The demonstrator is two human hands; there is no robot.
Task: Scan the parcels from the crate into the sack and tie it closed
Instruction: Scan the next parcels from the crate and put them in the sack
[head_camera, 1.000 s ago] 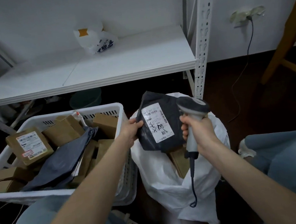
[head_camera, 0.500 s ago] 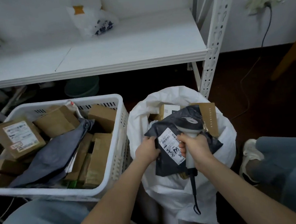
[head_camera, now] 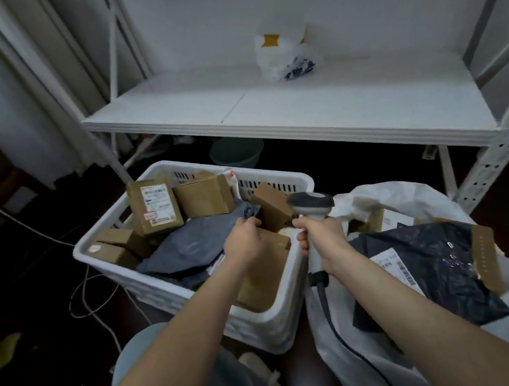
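Fingers [head_camera: 254,223] of left hand [head_camera: 244,240] curled at brown box [head_camera: 267,272] by crate [head_camera: 260,326]'s right edge, grasp unclear; right hand [head_camera: 324,239] clamped round scanner [head_camera: 310,204]. Risks: one-handed slip, cable [head_camera: 334,325] snagging sack [head_camera: 403,197] mouth.

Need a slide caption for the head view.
Left hand reaches into the parcel crate; right hand grips the scanner beside the open sack.

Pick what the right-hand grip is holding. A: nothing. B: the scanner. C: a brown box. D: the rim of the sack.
B: the right-hand grip is wrapped round the handle of the scanner, whose cord hangs down below it.
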